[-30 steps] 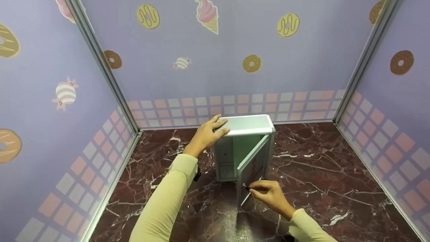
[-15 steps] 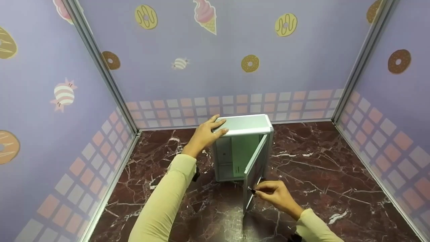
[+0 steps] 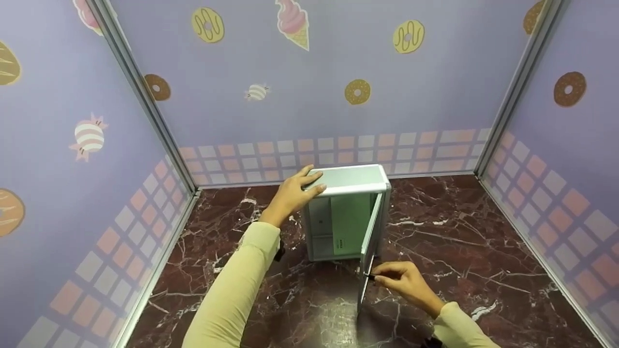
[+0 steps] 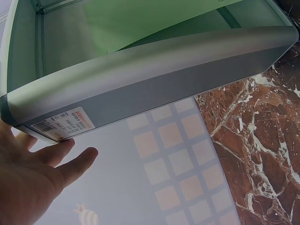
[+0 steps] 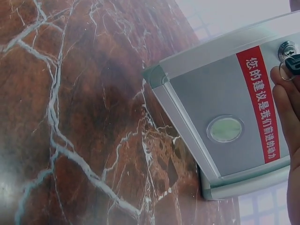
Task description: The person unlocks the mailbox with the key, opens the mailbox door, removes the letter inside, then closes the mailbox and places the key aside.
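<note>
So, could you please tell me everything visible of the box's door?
The door is a grey, metal-looking panel in a paler frame, with a red strip of white characters, a pale oval and a lock. Upright and open, it stands at the right of the box in the head view. The right hand pinches a key at the lock.

Metal-look box, polished marble-look tabletop.
Box panels smooth, edging satin metal; door smooth, low sheen. Lock shiny metal, key head plastic-looking, key ring bright metal wire. Green sheet reads as matt paper; sticker paper-like, smooth. Tabletop glossy, throws back light. Walls smooth printed sheet, mostly matt; posts bare metal. Sleeves soft matt cloth.
</note>
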The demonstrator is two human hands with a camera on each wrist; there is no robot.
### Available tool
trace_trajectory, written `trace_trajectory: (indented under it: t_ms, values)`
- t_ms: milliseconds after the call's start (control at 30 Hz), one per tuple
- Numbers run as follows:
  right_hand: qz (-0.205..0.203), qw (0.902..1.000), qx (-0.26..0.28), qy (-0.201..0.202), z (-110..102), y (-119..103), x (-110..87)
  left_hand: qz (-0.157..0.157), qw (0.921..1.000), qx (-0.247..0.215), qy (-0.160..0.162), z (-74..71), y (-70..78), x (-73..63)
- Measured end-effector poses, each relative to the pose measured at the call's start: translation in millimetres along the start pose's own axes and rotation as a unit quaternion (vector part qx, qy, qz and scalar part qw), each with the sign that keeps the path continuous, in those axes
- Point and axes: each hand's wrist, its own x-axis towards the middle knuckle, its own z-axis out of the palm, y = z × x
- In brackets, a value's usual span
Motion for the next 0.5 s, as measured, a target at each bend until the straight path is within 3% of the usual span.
trace_trajectory:
  t_ms: [233, 500]
  values:
    - [0.015, 0.9998, -0.001, 0.011, -6.7, -1.4, -5.3, 0.001, 1.0, -0.004, 0.002, -0.3, 0.7, 0.0]
    - [0.014, 0.9996, 0.015, 0.018, -20.0, 26.7, -19.0, 0.01, 0.9999, -0.004, 0.001, -0.3, 0.6, -0.3]
